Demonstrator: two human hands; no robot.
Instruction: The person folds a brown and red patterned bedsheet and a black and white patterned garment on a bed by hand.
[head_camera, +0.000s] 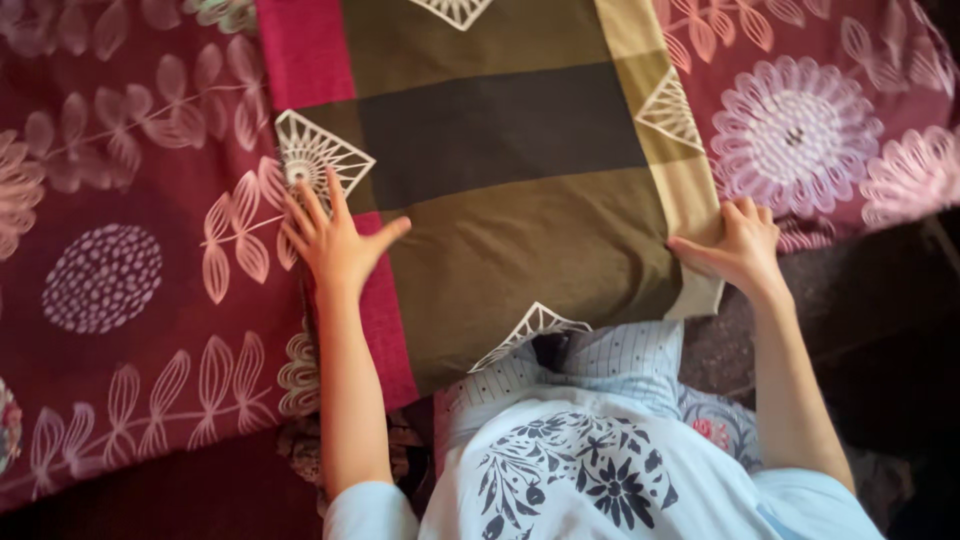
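hands (335, 240) (740, 248) flat on pillow (520, 200), bedsheet (120, 200)

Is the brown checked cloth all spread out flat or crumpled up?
Spread flat: the checked cloth lies smooth on the flowered bedsheet, both hands on its side edges.

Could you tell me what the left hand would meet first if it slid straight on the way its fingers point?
Likely the white diamond motif on the cushion cover; the left hand lies flat with its fingertips already at that motif's lower edge.
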